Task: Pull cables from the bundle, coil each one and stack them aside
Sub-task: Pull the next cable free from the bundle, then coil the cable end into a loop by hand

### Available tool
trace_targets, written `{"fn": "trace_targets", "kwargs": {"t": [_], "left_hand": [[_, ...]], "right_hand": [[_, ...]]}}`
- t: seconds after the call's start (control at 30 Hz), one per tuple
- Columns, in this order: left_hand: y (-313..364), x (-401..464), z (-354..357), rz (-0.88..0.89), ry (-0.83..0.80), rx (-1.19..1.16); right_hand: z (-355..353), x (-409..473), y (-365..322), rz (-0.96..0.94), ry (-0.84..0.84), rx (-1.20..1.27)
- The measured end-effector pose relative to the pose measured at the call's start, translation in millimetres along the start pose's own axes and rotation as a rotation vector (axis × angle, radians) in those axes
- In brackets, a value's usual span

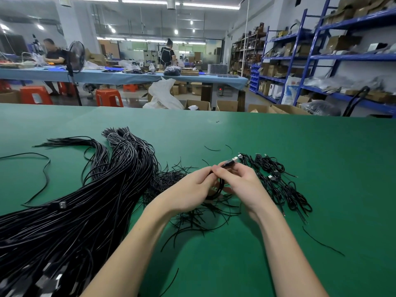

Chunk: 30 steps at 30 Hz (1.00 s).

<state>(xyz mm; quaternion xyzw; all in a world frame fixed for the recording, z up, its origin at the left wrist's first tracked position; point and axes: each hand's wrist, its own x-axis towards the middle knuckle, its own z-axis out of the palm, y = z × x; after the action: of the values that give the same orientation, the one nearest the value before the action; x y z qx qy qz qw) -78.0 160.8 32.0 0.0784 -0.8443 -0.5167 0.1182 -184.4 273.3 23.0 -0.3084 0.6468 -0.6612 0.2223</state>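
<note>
Coiling one cable [218, 187] looks underway; left hand [192, 187] and right hand [240, 181] both pinch it, plug [230, 162] upward; next, probably adding it to the finished coils [276, 181].

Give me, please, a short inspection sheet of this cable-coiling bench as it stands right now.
Surface: green table, flat, bare toward the near right.
Job's things: large bundle of black cables lies across the left; coiled cable held between both hands, its USB plug pointing up and right; stack of coiled cables to the right of the hands.
Clutter: heap of short black ties under the hands; stray tie near right.
Grippers: left hand and right hand both pinch the coil.
Cables: one loose cable snakes at far left.
Surroundings: blue shelving on the right, cardboard boxes behind the table, two people at a far bench.
</note>
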Motion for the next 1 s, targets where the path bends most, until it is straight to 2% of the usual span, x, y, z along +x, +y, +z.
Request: {"fn": "trace_targets", "kwargs": {"t": [0.07, 0.13, 0.23, 0.43, 0.53, 0.6, 0.77, 1.0], "left_hand": [[0, -1, 4, -0.063, -0.018, -0.139], [1, -2, 5, -0.077, -0.027, -0.177], [0, -3, 6, -0.074, -0.018, -0.172], [-3, 1, 10, -0.145, -0.014, -0.046], [-3, 2, 11, -0.167, -0.042, -0.059], [-1, 2, 13, -0.152, -0.080, 0.008], [-3, 6, 16, -0.112, -0.064, 0.386], [-5, 7, 19, -0.173, 0.047, 0.345]], "right_hand": [[-1, -1, -2, -0.010, 0.018, -0.054], [-3, -3, -3, 0.001, 0.013, -0.052], [-2, -2, -4, 0.049, -0.012, -0.018], [0, 4, 0, 0.157, 0.075, -0.048], [-2, 3, -1, 0.172, 0.116, -0.124], [-2, 2, -4, 0.171, 0.084, -0.222], [3, 2, -7, 0.185, 0.087, -0.444], [0, -1, 0, 0.202, 0.136, -0.216]]}}
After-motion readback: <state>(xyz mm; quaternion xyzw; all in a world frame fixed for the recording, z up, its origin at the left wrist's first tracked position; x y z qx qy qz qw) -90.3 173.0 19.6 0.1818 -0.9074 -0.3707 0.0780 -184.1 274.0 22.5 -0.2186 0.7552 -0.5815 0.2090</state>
